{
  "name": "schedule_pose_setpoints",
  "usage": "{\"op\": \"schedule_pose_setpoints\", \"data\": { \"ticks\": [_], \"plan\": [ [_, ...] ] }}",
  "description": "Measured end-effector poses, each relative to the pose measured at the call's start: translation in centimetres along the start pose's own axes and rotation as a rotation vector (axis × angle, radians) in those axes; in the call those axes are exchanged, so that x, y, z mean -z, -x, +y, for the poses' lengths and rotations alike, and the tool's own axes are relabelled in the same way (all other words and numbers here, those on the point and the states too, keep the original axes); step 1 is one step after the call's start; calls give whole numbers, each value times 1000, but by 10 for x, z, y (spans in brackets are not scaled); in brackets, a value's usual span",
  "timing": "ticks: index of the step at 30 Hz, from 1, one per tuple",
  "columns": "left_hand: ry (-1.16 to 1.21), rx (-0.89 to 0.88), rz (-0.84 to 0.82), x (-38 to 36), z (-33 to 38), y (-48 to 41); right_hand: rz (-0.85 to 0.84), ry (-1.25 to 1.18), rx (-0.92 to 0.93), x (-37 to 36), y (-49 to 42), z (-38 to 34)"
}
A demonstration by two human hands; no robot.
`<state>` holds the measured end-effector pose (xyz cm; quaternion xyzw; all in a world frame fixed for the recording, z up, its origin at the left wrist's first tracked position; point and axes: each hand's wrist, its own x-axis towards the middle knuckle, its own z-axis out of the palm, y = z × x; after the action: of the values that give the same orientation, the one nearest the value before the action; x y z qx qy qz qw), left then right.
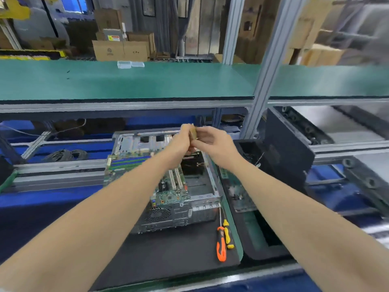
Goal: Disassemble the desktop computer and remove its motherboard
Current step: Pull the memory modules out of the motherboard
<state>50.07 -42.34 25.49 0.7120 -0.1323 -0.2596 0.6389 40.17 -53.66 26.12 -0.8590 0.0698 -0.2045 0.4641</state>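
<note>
An open desktop case [202, 211] lies on a dark mat at the centre of the bench. The green motherboard [168, 194] sits inside it, with white slots and blue memory slots showing. Above the far end of the case, my left hand [182, 143] and my right hand [212, 141] meet around a small tan, blocky part [193, 132]. Fingers of both hands pinch it. What the part is cannot be made out through the blur.
An orange-and-black screwdriver [221, 245] and a yellow-handled one [228, 234] lie on the mat right of the case. A black case panel [288, 157] and a loose circuit board [240, 192] lie further right. A green shelf [147, 81] overhangs the bench. Coiled cables [65, 154] lie at left.
</note>
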Motion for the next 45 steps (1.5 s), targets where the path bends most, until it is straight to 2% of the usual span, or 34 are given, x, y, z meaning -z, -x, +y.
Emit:
{"op": "schedule_pose_setpoints", "data": {
  "ticks": [3, 9, 15, 23, 27, 30, 32, 34, 37, 45],
  "plan": [
    [58, 12, -85, -38, -9, -5, 50, 50, -55, 34, 19, 20],
    [-43, 29, -231, -110, -23, -8, 128, 108, -183, 98, 47, 74],
    [-182, 121, -120, -151, -47, -29, 17, 169, -287, 121, 52, 140],
    [-689, 154, 37, -186, -100, -38, -100, 96, -380, 107, 29, 228],
    [-973, 186, 41, -196, -137, -37, -142, 95, -406, 98, 23, 262],
    [-1176, 98, 2, -199, -153, -38, -150, 69, -421, 99, 23, 279],
    [-1370, -79, -78, -202, -161, -41, -130, 65, -429, 102, 23, 288],
    [-1445, -222, -212, -206, -168, -42, -102, 56, -437, 107, 23, 294],
    [-1593, -254, -419, -214, -179, -41, -92, 44, -453, 113, 23, 299],
    [-1712, -354, -426, -215, -186, -29, -101, 34, -462, 115, 24, 297]
  ]
}}
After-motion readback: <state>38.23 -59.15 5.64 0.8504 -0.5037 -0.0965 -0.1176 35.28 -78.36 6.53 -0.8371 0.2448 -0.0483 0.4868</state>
